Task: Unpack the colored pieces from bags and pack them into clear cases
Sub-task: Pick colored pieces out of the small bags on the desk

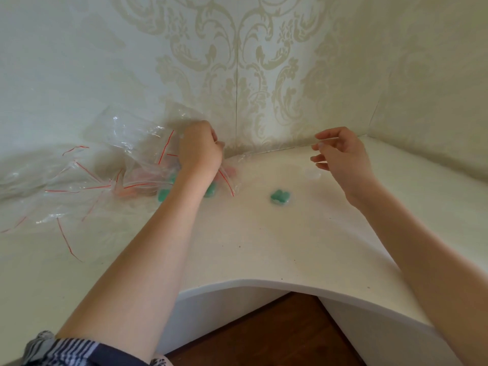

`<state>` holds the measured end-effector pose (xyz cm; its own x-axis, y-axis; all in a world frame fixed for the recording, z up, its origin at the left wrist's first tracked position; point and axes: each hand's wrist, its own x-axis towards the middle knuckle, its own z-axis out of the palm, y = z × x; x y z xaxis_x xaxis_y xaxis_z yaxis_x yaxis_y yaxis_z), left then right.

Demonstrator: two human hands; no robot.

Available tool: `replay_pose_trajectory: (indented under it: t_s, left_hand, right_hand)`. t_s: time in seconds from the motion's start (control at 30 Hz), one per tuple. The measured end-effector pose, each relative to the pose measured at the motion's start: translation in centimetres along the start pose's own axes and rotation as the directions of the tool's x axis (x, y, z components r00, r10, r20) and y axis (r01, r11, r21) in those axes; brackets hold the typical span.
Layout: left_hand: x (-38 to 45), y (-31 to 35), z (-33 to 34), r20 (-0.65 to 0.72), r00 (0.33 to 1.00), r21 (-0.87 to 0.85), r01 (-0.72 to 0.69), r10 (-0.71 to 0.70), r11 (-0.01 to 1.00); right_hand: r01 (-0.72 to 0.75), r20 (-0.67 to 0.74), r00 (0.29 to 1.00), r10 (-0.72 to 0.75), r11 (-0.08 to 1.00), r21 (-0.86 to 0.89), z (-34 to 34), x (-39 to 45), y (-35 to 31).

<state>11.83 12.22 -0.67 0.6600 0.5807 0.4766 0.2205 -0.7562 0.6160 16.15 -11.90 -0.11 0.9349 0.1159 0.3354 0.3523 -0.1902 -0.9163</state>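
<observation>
My left hand (200,149) is curled near the wall and grips the top of a clear zip bag (229,178) with a red seal line. Green pieces (164,195) and pink pieces (134,175) show through the plastic under and beside that hand. A green piece inside a small clear case (280,197) lies on the white table (264,247) between my hands. My right hand (343,157) hovers above the table and pinches a faint clear lid (327,140) between thumb and forefinger. A clear round case half (313,174) sits on the table just below it.
A heap of empty clear zip bags (79,186) with red seal lines covers the table's left side up to the patterned wall (237,62). The table's curved front edge (264,282) cuts in toward me, with brown floor (277,334) beneath.
</observation>
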Motion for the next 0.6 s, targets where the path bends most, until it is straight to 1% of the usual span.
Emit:
replay_pose_trajectory:
  t_s: [0.07, 0.13, 0.17, 0.23, 0.3, 0.37, 0.43, 0.47, 0.5, 0.53, 0.57, 0.6]
  left_hand:
    - [-0.1, 0.2, -0.2, -0.026, 1.000, 0.087, -0.006, 0.009, 0.996]
    - [0.0, 0.3, -0.3, -0.033, 0.999, 0.130, -0.017, 0.021, 0.991]
    - [0.0, 0.2, -0.2, -0.035, 0.999, 0.118, -0.020, 0.024, 0.993]
    - [0.0, 0.0, 0.0, -0.056, 0.998, 0.014, -0.035, 0.036, 0.999]
    - [-0.1, 0.2, 0.1, -0.125, 0.989, -0.071, -0.088, 0.078, 0.994]
    - [-0.4, 1.1, 0.2, -0.174, 0.971, -0.093, -0.179, 0.161, 0.979]
    - [-0.9, 2.3, 0.4, -0.153, 0.950, -0.105, -0.291, 0.273, 0.951]
    - [-1.3, 2.9, 0.6, -0.122, 0.936, -0.117, -0.345, 0.331, 0.931]
    - [-1.8, 3.5, 0.9, -0.084, 0.923, -0.144, -0.383, 0.375, 0.912]
    - [-2.5, 4.2, 1.4, -0.040, 0.916, -0.206, -0.398, 0.398, 0.894]
    - [-3.1, 4.8, 1.8, 0.014, 0.921, -0.307, -0.366, 0.388, 0.879]
    - [-3.8, 5.5, 2.1, 0.087, 0.933, -0.429, -0.282, 0.350, 0.858]
  right_hand:
    - [0.032, -0.084, 0.996, -0.041, 0.994, -0.101, -0.9, 0.7, 0.5]
    - [0.034, -0.160, 0.984, -0.074, 0.970, -0.242, -1.9, 1.4, 1.2]
    - [0.023, -0.181, 0.980, -0.079, 0.956, -0.294, -2.3, 1.6, 1.6]
    - [-0.001, -0.174, 0.983, -0.064, 0.938, -0.346, -2.8, 2.1, 2.2]
    - [0.011, -0.087, 0.995, -0.049, 0.922, -0.388, -2.8, 2.2, 2.6]
    - [0.101, 0.101, 0.993, -0.061, 0.883, -0.458, -2.3, 1.8, 2.7]
    - [0.216, 0.301, 0.953, -0.044, 0.795, -0.567, -1.6, 1.1, 2.7]
    - [0.256, 0.360, 0.932, -0.029, 0.758, -0.600, -1.3, 0.9, 2.7]
    - [0.270, 0.386, 0.922, -0.023, 0.751, -0.603, -1.0, 0.7, 2.7]
    - [0.266, 0.386, 0.922, -0.022, 0.762, -0.590, -0.8, 0.6, 2.6]
    - [0.261, 0.375, 0.926, -0.038, 0.782, -0.566, -0.7, 0.5, 2.4]
    - [0.257, 0.356, 0.932, -0.063, 0.808, -0.530, -0.5, 0.4, 2.1]
